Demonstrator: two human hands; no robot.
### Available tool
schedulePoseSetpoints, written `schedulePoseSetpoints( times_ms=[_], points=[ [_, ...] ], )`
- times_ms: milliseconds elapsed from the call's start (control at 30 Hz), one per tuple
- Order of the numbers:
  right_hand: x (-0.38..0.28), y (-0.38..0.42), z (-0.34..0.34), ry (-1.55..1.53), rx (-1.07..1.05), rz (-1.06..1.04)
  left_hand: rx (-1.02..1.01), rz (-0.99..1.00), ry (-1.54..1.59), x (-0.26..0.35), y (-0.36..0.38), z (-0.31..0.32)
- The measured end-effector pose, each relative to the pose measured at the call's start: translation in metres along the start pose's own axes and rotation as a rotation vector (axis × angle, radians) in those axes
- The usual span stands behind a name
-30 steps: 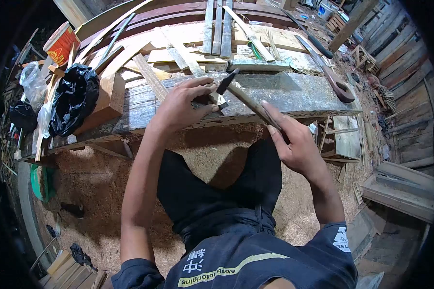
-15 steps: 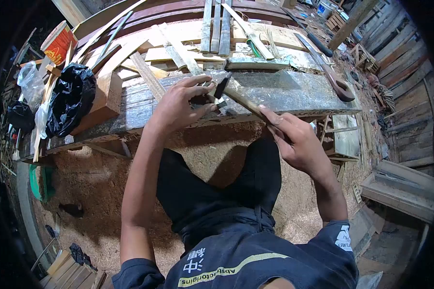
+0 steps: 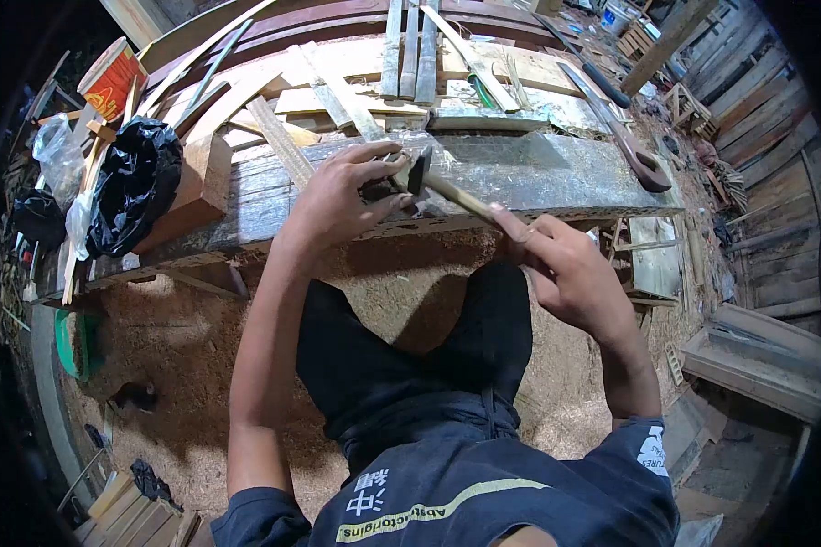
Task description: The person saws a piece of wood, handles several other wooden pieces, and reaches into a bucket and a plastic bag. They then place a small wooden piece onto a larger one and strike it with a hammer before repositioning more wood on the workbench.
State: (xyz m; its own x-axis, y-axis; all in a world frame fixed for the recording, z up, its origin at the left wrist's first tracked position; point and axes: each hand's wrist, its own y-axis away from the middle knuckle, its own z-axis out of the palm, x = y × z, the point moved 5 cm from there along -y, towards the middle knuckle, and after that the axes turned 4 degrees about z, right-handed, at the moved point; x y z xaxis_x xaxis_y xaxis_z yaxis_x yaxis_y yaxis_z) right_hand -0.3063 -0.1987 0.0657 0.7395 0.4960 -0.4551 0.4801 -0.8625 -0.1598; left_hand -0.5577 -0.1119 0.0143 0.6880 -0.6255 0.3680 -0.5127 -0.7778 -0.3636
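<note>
My right hand [image 3: 566, 264] is wrapped round the wooden handle of a hammer [image 3: 461, 199], its dark head over the front edge of a worn wooden bench [image 3: 511, 178]. Just left of the hammer head, my left hand [image 3: 342, 196] has its fingers curled and pinched round something small at the bench edge. The hammer head and the fingers mostly hide what it holds. A pale wood strip [image 3: 342, 91] runs back over the bench from near the left hand.
Several boards and strips lie across the back, with a handsaw [image 3: 616, 132] at the right. On the left stand a black plastic bag [image 3: 132, 187], a wood block [image 3: 205, 178] and a red-yellow bucket [image 3: 111, 82]. Sawdust covers the floor [image 3: 182, 365].
The hammer head has dropped slightly and shifted a little toward the fingers of my left hand. My left hand has stayed in about the same place.
</note>
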Motion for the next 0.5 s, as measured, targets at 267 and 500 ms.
schedulePoseSetpoints(
  times_ms=[267,500],
  points=[
    [0.001,-0.007,-0.003,-0.023,0.114,-0.026,-0.026,-0.111,0.16,-0.006,0.002,0.002],
    [0.015,-0.014,0.019,-0.13,0.17,0.034,0.085,-0.126,0.107,0.015,0.006,0.007]
  ],
)
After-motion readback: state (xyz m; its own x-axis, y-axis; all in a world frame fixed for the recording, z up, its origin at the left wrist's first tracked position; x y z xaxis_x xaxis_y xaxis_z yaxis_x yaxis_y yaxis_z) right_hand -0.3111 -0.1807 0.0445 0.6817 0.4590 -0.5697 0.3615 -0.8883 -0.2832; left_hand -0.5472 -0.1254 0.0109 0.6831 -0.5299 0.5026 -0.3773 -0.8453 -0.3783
